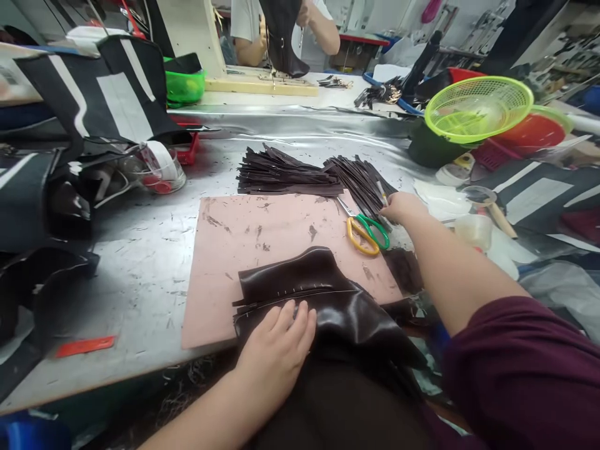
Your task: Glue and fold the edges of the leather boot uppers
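Note:
My left hand [280,340] lies flat, fingers stretched out, on a glossy dark brown leather boot upper [304,275]. White tick marks run along a seam in the upper, near its zipper. The upper rests partly on a pink cutting board [218,250] and hangs over the table's front edge. At the right, my right hand [404,207] is closed around a slim pen-like tool [383,195], beside a pile of dark zipper strips [360,178]. Scissors [368,234] with one yellow and one green handle lie on the board's right side, just left of that hand.
Another bundle of dark strips [285,172] lies behind the board. Black boot pieces [117,94] crowd the left, and a red strip [85,346] lies near the front edge. A yellow-green basket [478,109] and plastic cups [473,231] stand right. Across the table, a person handles a black boot [284,37].

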